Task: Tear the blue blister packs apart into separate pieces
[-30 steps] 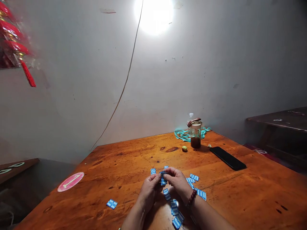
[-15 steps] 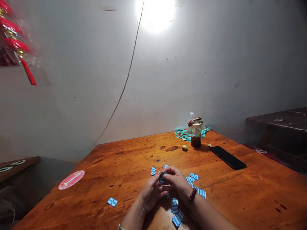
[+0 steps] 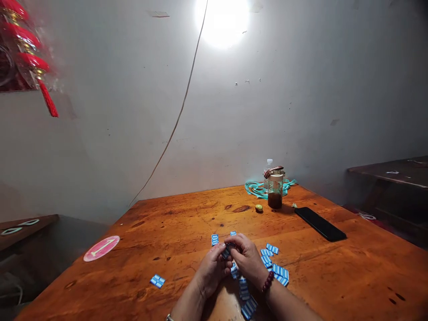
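Lying nearest me on the wooden table (image 3: 187, 223), a striped blue-and-white piece (image 3: 249, 307) leads to others (image 3: 244, 289) trailing toward my wrists. Above them, my left hand (image 3: 212, 272) is partly closed, thumb and fingertips drawn in around a small blue-striped piece (image 3: 226, 253); my right hand (image 3: 249, 261), wearing a dark beaded bracelet (image 3: 268, 281), curls over the same piece, fingertips nearly together. The handling appears to be midway: one piece is between my fingers, while the rest lie loose, and I cannot tell how many are finished. A single patterned square (image 3: 157, 281) sits apart to the left; a cluster (image 3: 281, 274) lies right of my right hand. Just beyond my hands are two more pieces (image 3: 214, 240). Farther off are a black phone (image 3: 321, 224), a small yellowish object (image 3: 258, 208), a jar of dark contents (image 3: 274, 199) and teal ribbon (image 3: 256, 189).
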A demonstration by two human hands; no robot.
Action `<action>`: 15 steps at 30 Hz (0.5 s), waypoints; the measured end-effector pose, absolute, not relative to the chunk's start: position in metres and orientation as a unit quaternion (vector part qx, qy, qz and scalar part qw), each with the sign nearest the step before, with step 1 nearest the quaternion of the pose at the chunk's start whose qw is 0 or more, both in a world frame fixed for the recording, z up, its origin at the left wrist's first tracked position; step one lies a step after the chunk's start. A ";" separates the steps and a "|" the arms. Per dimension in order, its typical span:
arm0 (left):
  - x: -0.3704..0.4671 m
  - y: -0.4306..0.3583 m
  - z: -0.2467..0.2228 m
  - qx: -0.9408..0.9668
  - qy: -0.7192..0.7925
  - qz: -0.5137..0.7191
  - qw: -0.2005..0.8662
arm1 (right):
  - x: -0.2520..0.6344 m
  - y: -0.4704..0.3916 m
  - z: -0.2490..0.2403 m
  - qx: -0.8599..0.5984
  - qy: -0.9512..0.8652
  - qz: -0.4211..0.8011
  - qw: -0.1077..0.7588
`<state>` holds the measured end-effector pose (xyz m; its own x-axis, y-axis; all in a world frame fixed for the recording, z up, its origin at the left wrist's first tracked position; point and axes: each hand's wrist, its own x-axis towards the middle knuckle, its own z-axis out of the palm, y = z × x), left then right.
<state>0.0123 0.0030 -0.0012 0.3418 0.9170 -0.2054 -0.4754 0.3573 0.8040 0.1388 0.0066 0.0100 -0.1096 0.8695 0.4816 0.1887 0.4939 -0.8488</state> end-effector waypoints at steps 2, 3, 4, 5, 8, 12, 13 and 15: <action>0.012 0.002 0.001 0.323 0.348 0.462 0.749 | 0.139 0.010 0.009 -0.399 -0.630 0.369 0.555; 0.012 0.002 0.003 0.326 0.351 0.461 0.747 | 0.140 0.012 0.007 -0.402 -0.598 0.409 0.561; 0.012 0.001 0.005 0.332 0.351 0.459 0.746 | 0.140 0.015 0.006 -0.401 -0.563 0.451 0.565; 0.012 0.000 0.007 0.341 0.348 0.459 0.743 | 0.141 0.018 0.005 -0.398 -0.528 0.492 0.567; 0.011 -0.001 0.011 0.367 0.346 0.462 0.730 | 0.142 0.026 0.001 -0.382 -0.450 0.571 0.570; 0.011 0.001 0.011 0.381 0.347 0.471 0.716 | 0.141 0.030 -0.004 -0.351 -0.420 0.615 0.567; 0.011 0.002 0.010 0.383 0.347 0.475 0.713 | 0.141 0.030 -0.004 -0.343 -0.420 0.620 0.567; 0.011 0.004 0.008 0.384 0.350 0.482 0.705 | 0.140 0.030 -0.005 -0.333 -0.423 0.624 0.566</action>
<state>0.0107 0.0037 0.0080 0.2904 0.9489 -0.1239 -0.4106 0.2405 0.8796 0.1403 0.0296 -0.0048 -0.1364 0.9887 0.0628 -0.4255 -0.0013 -0.9049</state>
